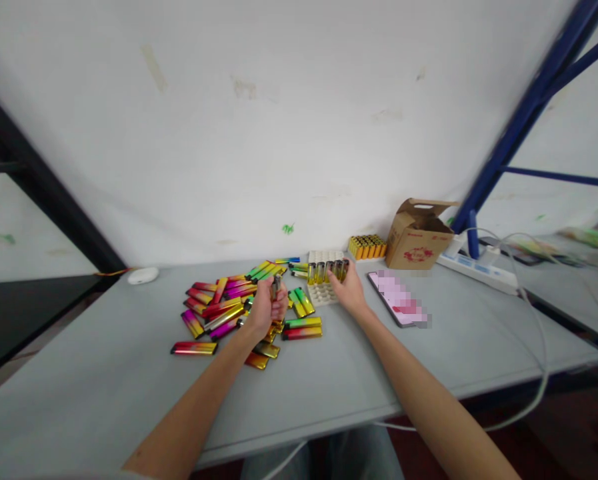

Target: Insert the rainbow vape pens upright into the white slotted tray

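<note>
A heap of shiny multicoloured lighters lies on the grey table. My left hand hovers over the heap's right side, closed around one lighter held upright. A white slotted tray stands just to the right, with a row of lighters standing in it. My right hand rests at the tray's right edge, fingers curled onto the rightmost lighters in that row.
A phone lies right of my right hand. Behind it stand a tray of orange lighters, an open cardboard box and a white power strip with cables. A white puck sits far left. Blue shelf frame at right.
</note>
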`<state>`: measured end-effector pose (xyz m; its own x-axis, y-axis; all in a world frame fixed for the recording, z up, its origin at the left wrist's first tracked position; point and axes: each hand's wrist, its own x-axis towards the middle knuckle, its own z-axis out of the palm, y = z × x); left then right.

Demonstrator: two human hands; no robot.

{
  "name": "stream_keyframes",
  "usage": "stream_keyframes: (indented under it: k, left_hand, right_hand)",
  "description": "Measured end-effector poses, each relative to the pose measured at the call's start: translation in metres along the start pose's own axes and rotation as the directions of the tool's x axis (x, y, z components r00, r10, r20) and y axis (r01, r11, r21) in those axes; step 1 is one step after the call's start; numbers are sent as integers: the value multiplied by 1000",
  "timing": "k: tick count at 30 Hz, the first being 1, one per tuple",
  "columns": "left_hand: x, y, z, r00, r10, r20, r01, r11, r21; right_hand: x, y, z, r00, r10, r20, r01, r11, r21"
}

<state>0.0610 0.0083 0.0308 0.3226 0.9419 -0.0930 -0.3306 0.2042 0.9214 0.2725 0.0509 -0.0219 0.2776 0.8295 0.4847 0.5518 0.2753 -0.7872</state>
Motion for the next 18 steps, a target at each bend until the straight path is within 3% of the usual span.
stream_keyframes:
  k: [7, 11, 15, 18]
  left_hand:
    - [-1, 0, 2, 999, -37, 10, 37, 999, -14]
    - [-3, 2, 5, 998, 58, -16, -59, 994, -89]
    - [-2, 2, 8, 983, 168, -69, -176, 976, -128]
    - [0, 0, 9, 972, 190, -140, -201, 978, -65]
  right_hand:
    - [0, 2, 1, 1000, -19, -19, 20, 999, 33]
    - [1, 3, 3, 999, -29, -31, 30, 999, 34]
    - [2, -7, -5, 984, -48, -170, 42, 998, -41]
    - [1, -22, -17, 941, -168, -292, 147, 985, -94]
